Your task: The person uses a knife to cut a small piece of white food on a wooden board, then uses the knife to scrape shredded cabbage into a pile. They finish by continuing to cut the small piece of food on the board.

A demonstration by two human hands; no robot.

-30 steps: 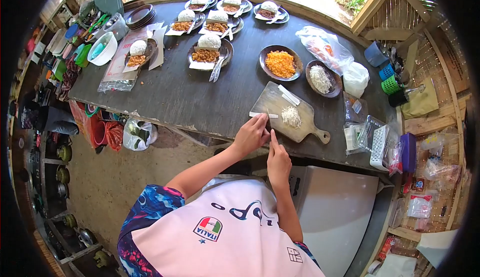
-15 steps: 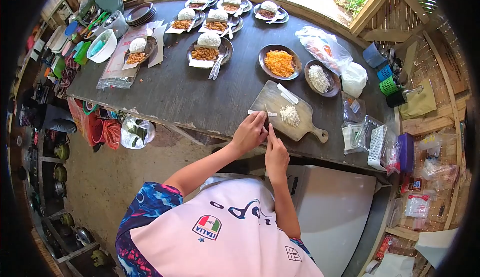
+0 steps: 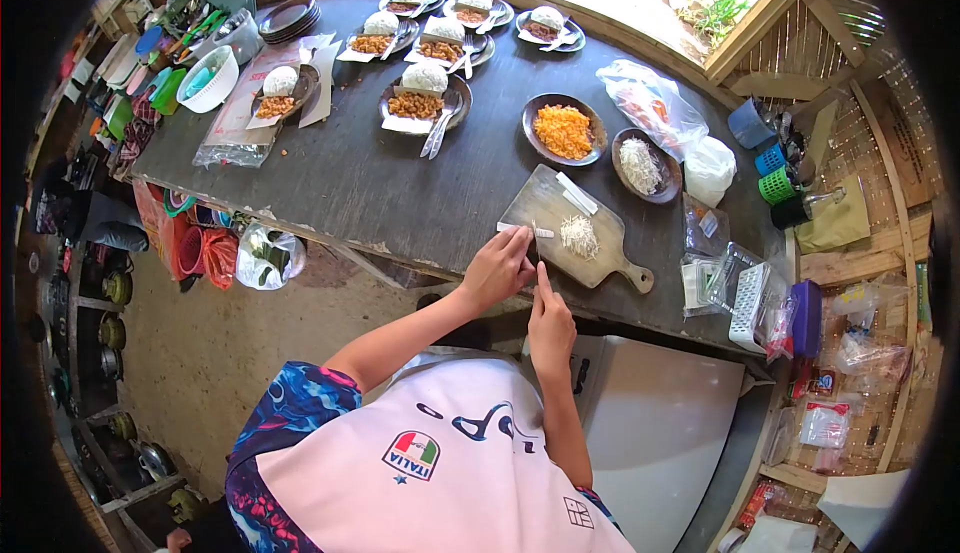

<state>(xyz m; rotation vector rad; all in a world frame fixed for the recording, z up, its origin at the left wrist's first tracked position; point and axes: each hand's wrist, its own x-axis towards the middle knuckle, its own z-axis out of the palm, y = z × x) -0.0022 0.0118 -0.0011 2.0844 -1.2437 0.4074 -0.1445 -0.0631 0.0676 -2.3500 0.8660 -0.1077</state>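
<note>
Head view — right hand (image 3: 551,328) slightly farther from left hand (image 3: 498,271) than before.

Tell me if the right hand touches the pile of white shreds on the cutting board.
Apart. The head view shows bare wood of the cutting board between the right hand and the white shreds.

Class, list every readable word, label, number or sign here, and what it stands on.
"ITALIA": badge on the shirt, upside down in view.
Large dark lettering on the shirt: creased, unreadable.
Red print on the flat package: too blurred.
Packets at right: too small.
</note>
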